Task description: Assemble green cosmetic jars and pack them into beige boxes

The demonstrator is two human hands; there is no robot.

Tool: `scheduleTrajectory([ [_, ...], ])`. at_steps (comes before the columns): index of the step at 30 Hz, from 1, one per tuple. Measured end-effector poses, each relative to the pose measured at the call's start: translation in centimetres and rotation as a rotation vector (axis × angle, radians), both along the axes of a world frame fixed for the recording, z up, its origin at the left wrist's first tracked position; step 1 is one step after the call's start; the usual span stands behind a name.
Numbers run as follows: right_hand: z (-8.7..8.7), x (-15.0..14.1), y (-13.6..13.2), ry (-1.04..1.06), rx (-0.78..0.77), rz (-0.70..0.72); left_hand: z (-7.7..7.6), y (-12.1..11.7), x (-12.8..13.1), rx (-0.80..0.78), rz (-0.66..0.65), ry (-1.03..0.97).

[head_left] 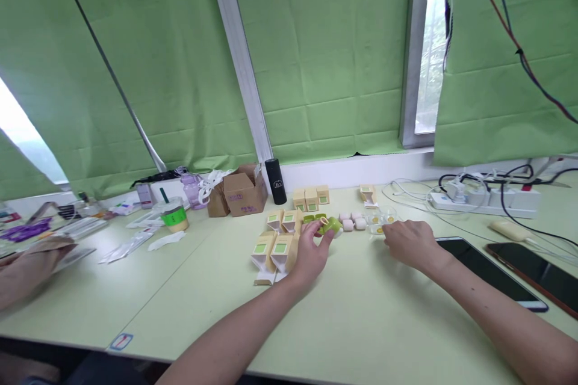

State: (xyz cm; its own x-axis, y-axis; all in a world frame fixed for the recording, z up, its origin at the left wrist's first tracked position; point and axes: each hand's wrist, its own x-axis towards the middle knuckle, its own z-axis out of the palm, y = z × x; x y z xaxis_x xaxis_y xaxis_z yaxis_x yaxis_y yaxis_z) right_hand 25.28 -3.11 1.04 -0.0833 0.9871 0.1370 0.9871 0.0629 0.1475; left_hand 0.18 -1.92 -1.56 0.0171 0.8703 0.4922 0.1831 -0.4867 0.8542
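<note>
My left hand (pixel 311 254) is closed round a small green rounded piece (pixel 333 225) with a pale loop beside it, its thumb and fingers bent at the sides. Other green pieces lie just behind the fingers. To the right, several pale pink pieces (pixel 347 224) stand in a small group. My right hand (pixel 410 242) is curled palm down at the edge of a cluster of clear plastic cups (pixel 374 218) with yellow spots inside. Its fingertips are folded under, so what they pinch is hidden. Open small cartons (pixel 280 246) with green labels lie left of my left hand.
More small cartons (pixel 311 198) and a black cylinder (pixel 276 181) stand at the back, near a brown cardboard box (pixel 244 192). A drink cup (pixel 174 216) is further left. Two phones (pixel 492 274) and a power strip (pixel 487 201) with cables lie right. Another person's sleeve (pixel 31 271) shows far left.
</note>
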Motion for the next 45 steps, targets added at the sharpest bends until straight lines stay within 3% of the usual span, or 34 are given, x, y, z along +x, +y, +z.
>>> scheduleTrajectory([
  [6, 0.1, -2.0, -0.7, 0.000, 0.022, 0.052, -0.3, 0.4, 0.0, -0.048, 0.006, -0.021],
  [13, -1.4, -6.4, -2.7, 0.062, 0.168, 0.421, -0.4, 0.6, -0.1, -0.072, 0.042, -0.001],
  [16, -2.1, -7.0, -3.0, 0.126, 0.196, 0.499, -0.5, 0.8, -0.1, -0.070, 0.039, -0.004],
  [22, -2.4, -5.4, -2.1, 0.479, 0.314, 0.423, -0.6, 1.0, 0.0, -0.102, 0.045, -0.055],
  [26, -3.7, -4.2, -0.1, 0.796, 0.205, 0.342, -0.4, 0.8, 0.0, -0.155, 0.044, -0.068],
  [29, -5.3, -3.9, 1.2, 1.077, 0.007, 0.445, -0.1, 0.6, 0.0, -0.183, 0.047, -0.070],
  [34, -6.8, -4.3, 1.9, 1.235, -0.148, 0.490, 0.4, 0.3, 0.1, -0.191, 0.041, -0.090],
  [40, -5.7, -4.5, 1.9, 1.347, -0.120, 0.394, 0.2, 0.4, 0.0, -0.202, 0.036, -0.117],
  [45, -3.5, -4.9, 0.9, 1.768, -0.217, 0.447, -0.2, 0.6, -0.4, -0.191, 0.055, -0.120],
])
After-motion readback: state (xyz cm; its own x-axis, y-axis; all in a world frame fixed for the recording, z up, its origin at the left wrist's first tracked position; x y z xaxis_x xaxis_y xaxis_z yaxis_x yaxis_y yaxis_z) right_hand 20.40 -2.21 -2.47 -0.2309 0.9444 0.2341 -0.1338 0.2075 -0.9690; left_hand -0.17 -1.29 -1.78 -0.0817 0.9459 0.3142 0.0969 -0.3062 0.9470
